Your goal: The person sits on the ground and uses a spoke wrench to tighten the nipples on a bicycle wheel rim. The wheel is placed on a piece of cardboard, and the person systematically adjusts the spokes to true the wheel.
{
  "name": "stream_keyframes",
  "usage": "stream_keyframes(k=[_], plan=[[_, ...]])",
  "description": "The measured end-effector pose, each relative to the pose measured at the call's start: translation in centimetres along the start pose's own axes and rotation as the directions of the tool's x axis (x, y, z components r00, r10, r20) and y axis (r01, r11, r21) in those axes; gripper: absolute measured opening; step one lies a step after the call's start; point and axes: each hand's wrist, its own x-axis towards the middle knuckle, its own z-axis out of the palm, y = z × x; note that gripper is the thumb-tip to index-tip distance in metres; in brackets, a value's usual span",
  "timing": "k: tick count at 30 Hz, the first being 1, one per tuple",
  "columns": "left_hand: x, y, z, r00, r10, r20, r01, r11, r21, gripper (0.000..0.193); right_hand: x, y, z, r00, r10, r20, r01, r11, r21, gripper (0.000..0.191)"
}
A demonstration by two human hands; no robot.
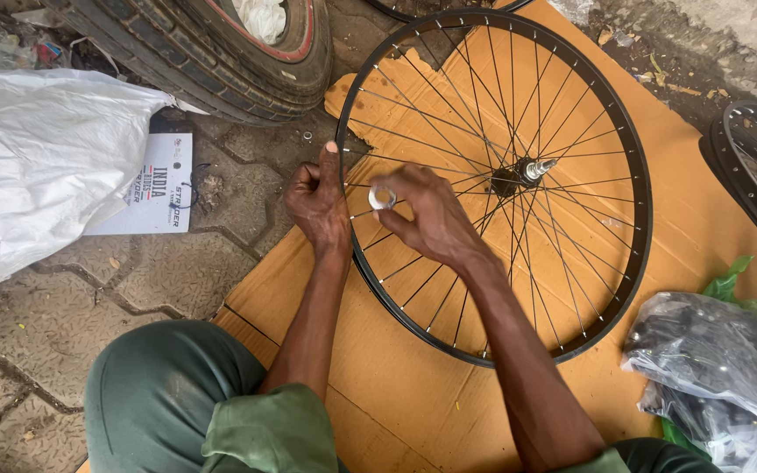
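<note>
- Cardboard sheet: flat, tan, creased; lies on paved ground.
- Bicycle wheel: black rim, thin steel spokes, flat on the cardboard; silver axle at hub.
- Left hand: at the wheel's left edge, fingers curled onto the rim, thumb straight, pointing up.
- Right hand: over the spokes, left of the hub, pinching a small silvery round tool between thumb and fingers.

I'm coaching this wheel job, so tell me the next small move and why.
Probably give the small round tool in the right hand a slight turn at the spoke. It already sits on the spokes, and the left hand grips the rim, steadying the wheel.
</note>
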Motion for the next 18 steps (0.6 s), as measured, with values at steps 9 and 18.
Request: stream_keyframes(k=[9,18], plan=[[0.0,-0.1,0.0,1.000,0.011,-0.025,-0.012,0.998,-0.054,0.059,0.7,-0.5,1.3,0.994,0.039,0.098,-0.028,0.992,-0.120,0.032],[-0.1,0.1,0.1,1.000,0.002,-0.017,-0.003,0.999,-0.039,0.063,0.9,-1.4,-0.4,0.971,0.045,0.236,-0.096,0.973,0.210,0.029]])
